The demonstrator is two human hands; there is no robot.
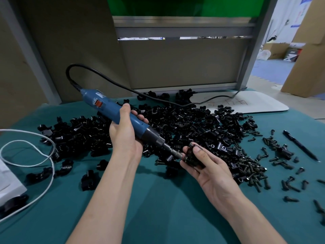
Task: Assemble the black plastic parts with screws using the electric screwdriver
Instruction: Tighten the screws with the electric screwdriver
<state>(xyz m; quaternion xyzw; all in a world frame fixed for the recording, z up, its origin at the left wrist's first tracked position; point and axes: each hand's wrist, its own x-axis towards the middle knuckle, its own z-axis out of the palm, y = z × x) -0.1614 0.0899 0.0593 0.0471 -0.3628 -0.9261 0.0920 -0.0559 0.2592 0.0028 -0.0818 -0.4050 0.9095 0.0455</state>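
Two grips mid-frame: the left hand (125, 136) is clutching the electric screwdriver (107, 106), its bit touching the black plastic part (190, 155) the right hand (211, 173) is pinching.

Dim, even indoor light; soft shadows, wide-angle bending at edges.

Blue electric screwdriver (112, 110), orange switch (98, 103) on it, dark grey collar (153, 136). Glossy black plastic parts (184, 124) heaped at centre, dark bronze-black screws (253, 168) at four o'clock. Plain teal cloth (158, 199) underneath. White cable (51, 173) at nine o'clock, white board (255, 104) with dark scribbles at two, green panel (184, 6) at twelve.
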